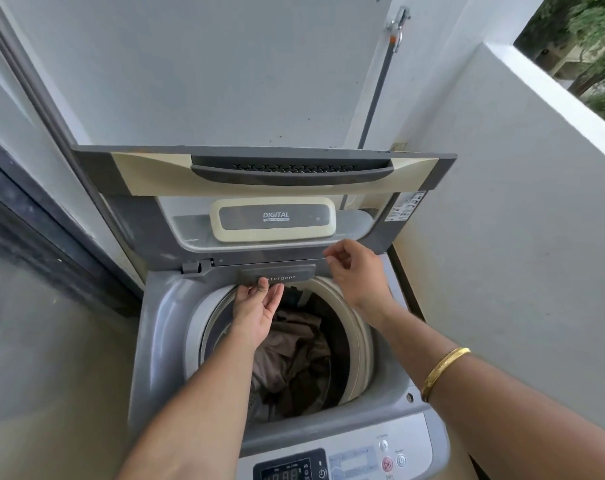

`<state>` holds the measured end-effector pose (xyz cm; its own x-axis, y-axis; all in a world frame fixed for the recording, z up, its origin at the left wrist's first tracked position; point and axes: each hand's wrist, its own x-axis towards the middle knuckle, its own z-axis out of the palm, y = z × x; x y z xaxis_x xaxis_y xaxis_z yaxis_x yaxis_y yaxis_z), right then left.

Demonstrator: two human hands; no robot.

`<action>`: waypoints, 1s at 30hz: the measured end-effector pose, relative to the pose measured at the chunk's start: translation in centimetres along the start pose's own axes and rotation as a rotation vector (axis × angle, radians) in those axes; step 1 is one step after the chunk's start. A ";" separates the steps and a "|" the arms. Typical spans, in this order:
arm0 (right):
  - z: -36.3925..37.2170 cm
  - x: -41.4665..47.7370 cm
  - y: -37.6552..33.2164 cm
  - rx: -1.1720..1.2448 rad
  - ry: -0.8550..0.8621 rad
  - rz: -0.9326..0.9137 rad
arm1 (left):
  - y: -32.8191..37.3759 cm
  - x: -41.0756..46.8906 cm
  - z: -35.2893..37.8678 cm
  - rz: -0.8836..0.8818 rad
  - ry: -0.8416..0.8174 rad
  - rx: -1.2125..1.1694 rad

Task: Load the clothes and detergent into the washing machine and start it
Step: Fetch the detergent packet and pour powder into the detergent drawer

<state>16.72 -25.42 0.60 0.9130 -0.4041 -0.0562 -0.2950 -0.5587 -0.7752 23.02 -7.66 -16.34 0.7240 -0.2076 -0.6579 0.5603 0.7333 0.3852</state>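
Top-load washing machine, grey body, stands in a narrow balcony corner; lid swung fully up and leaning back against the wall. Drum opening is exposed, cream ring around it. Clothes sit inside the drum, a crumpled brownish-beige pile with darker pieces under it and at the back.

Detergent drawer, dark grey with a partly covered "detergent" label, sits at the back rim of the tub, just below the lid hinge; looks pushed in, can't be sure.

Left hand reaches over the drum, palm turned up, fingers spread and slightly curled, fingertips touching the drawer's lower front edge, covering the label's first letters. Holding nothing.

Right hand hovers to the right of the drawer, near the lid's lower edge, fingers loosely curled with thumb and forefinger close together. Can't tell if anything small is pinched; nothing visible in it. Gold bangle on the right forearm.

Lid underside shows a cream-framed "DIGITAL" badge and a dark handle recess above it. Control panel at the bottom edge: digital display, a red start/pause button, a power button beside it.

Grey hose runs up the wall to a tap. White parapet wall on the right, dark-framed glass door on the left.
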 end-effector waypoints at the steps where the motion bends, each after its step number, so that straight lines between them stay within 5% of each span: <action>1: 0.4 0.1 0.2 0.021 -0.010 0.040 | 0.1 0.1 -0.1 0.006 -0.004 0.004; 11: 3.0 0.2 3.2 0.098 -0.038 0.201 | -1.8 -2.9 -3.5 -0.032 -0.043 0.062; 30: 4.2 -4.1 6.4 0.018 -0.158 0.191 | -1.6 -8.1 -2.7 0.013 0.096 0.223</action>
<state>12.28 -24.31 -6.78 0.8741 -0.3826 -0.2994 -0.4630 -0.4694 -0.7518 15.15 -5.44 -13.40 0.6960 -0.1293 -0.7063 0.6342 0.5720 0.5203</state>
